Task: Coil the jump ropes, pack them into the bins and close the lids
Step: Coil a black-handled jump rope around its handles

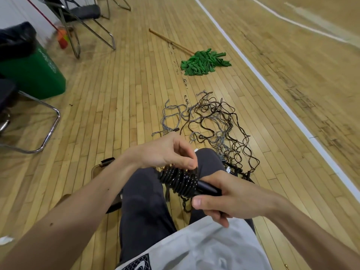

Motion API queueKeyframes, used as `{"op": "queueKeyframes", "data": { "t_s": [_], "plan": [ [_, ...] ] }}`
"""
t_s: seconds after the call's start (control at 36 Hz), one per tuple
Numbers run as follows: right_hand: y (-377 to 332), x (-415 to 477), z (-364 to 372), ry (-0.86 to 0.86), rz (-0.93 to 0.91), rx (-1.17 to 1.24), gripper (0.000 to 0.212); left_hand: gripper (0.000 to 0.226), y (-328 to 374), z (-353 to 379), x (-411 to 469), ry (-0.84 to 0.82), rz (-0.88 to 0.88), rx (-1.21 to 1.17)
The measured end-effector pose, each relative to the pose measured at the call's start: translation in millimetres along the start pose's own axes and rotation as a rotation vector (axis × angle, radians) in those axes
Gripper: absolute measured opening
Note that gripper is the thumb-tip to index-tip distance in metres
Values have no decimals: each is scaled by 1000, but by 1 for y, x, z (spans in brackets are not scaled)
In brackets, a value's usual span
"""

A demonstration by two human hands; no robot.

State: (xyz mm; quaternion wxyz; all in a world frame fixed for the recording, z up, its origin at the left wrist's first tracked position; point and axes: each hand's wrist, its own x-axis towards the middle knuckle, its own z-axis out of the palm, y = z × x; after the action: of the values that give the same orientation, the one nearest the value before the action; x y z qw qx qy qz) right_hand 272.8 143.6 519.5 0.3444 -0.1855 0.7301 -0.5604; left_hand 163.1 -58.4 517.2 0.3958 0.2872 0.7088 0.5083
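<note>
the black jump rope (180,181) is held over the person's lap, wound in tight turns around its dark handle (207,189). a short tail hangs loose below the coil. the right hand (224,201) has its grip clamped on the handle end. the left hand (165,151) has its grip pinched on a turn of the rope at the top of the coil.

by my reading this one rope is nearly coiled but not yet packed. most of the job looks undone: a tangle of black and grey ropes (214,121) lies spread on the floor just past the knee. what seems to be a clear bin (97,170) with a black latch shows partly beside the left leg. i cannot tell what is in it, nor where its lid is.

there is no raised surface here, and everything lies on a wooden gym floor (136,90) crossed by a white line (272,90). a green mop (204,62) lies further out. a green trash bin (33,75), metal-legged chairs (48,129) and a broom (63,38) stand by the wall on the left.
</note>
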Motion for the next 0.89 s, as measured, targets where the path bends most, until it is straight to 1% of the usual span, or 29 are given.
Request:
{"op": "queueKeyframes", "data": {
  "t_s": [0.08, 0.17, 0.22, 0.31, 0.33, 0.39, 0.44, 0.47, 0.53, 0.56, 0.58, 0.61, 0.72, 0.81, 0.89],
  "plan": [
    [3, 0, 3, 14, -19, 36, 29, 7, -8, 5, -1, 4, -8, -35],
    [6, 2, 4, 30, -32, 89, 20, 22, -14, 12, -2, 32, -19, -80],
    [6, 4, 3, 47, -51, 155, 17, 25, -17, 15, -2, 55, -28, -76],
    [7, 8, 2, 89, -86, 205, 8, 49, -26, 17, -6, 60, -13, 31],
    [7, 10, 1, 112, -100, 210, 5, 51, -29, 16, -8, 52, -24, 55],
    [8, 13, -1, 167, -139, 218, 9, 46, -34, 17, -12, 65, -68, 49],
    [10, 16, -2, 223, -154, 224, 20, 36, -34, 21, -13, 90, -88, -54],
    [10, 17, -3, 250, -150, 234, 17, 33, -33, 24, -13, 98, -102, -150],
    [14, 18, -5, 297, -127, 246, 4, 28, -32, 28, -11, 105, -120, -320],
    [17, 19, -6, 321, -114, 247, 12, 33, -35, 29, -10, 108, -133, -351],
    [19, 20, -7, 339, -101, 255, 18, 42, -37, 29, -9, 107, -143, -358],
    [20, 21, -8, 362, -95, 266, 22, 46, -40, 29, -9, 109, -146, -348],
    [24, 22, -17, 473, -60, 302, 10, 38, -47, 30, -11, 147, -152, -327],
    [33, 25, -23, 514, -22, 288, 10, 38, -50, 31, -11, 197, -172, -292],
    [43, 30, -23, 565, 7, 306, 10, 37, -48, 35, -10, 213, -192, -174]
  ]
}}
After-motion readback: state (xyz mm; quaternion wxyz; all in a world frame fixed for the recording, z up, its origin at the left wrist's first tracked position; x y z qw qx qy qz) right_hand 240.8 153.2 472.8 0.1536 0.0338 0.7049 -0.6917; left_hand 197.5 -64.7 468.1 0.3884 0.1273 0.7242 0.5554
